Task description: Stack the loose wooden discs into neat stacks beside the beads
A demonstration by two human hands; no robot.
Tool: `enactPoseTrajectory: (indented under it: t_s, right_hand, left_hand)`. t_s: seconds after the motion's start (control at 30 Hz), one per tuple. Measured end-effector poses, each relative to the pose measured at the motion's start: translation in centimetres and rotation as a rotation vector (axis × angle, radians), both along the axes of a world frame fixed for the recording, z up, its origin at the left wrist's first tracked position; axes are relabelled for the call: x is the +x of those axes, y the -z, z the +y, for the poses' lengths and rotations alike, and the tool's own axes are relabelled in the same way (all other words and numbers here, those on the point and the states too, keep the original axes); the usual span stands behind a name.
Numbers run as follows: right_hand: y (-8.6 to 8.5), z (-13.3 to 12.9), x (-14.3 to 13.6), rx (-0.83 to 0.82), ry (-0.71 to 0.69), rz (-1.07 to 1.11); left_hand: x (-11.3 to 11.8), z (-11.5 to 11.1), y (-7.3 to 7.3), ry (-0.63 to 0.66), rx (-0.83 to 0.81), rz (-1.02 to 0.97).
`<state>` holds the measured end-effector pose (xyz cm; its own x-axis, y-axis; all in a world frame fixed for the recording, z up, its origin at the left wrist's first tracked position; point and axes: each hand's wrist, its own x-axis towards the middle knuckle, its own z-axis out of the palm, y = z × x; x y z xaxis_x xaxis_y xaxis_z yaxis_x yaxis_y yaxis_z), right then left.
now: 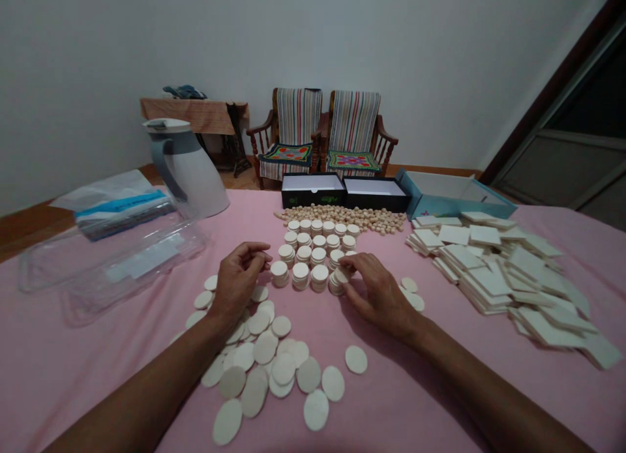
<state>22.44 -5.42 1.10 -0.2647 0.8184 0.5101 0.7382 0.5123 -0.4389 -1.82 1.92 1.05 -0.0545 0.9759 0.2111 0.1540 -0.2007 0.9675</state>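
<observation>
Short stacks of round white discs (300, 274) stand in rows at the middle of the pink-covered table. My right hand (374, 290) is closed at the front-right stack, its thumb and fingers gripping a white disc (342, 275) on top of it. Left of the front row, my left hand (239, 270) hovers with its fingers curled in toward the thumb; whether anything is between them is hidden. Below it and nearer me spreads a pile of loose discs (265, 347), some lying apart. A couple of discs (409, 285) lie beside my right wrist.
Small wooden beads (342, 215) lie behind the stacks, in front of two black boxes (313, 197) and a blue box (460, 192). White square tiles (489, 280) are heaped at right. A clear plastic container (132, 264), a packet (124, 212) and a white jug (190, 173) occupy the left.
</observation>
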Motion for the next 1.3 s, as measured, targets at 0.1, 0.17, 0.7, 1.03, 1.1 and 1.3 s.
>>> enactPoseTrajectory:
  t_s: [0.1, 0.17, 0.7, 1.03, 1.1, 1.3]
  right_hand:
    - [-0.1, 0.0, -0.1, -0.001, 0.003, -0.006]
    - [-0.4, -0.1, -0.1, 0.005, 0.011, 0.004]
    - [0.2, -0.5, 0.7, -0.165, 0.222, -0.250]
    - [-0.1, -0.9, -0.2, -0.123, 0.224, -0.250]
    - [-0.2, -0.9, -0.2, -0.133, 0.207, -0.256]
    - [-1.0, -0.6, 2.6, -0.122, 0.274, -0.217]
  left_hand:
    - [0.0, 0.0, 0.1, -0.002, 0.001, 0.001]
    - [0.0, 0.0, 0.1, -0.003, -0.001, -0.004]
    - [-0.1, 0.0, 0.1, 0.012, -0.004, -0.012]
    - [-0.1, 0.0, 0.0, 0.006, -0.011, 0.000]
    - [-0.1, 0.0, 0.0, 0.007, -0.011, -0.003]
    - [-0.1, 0.0, 0.1, 0.013, -0.010, -0.005]
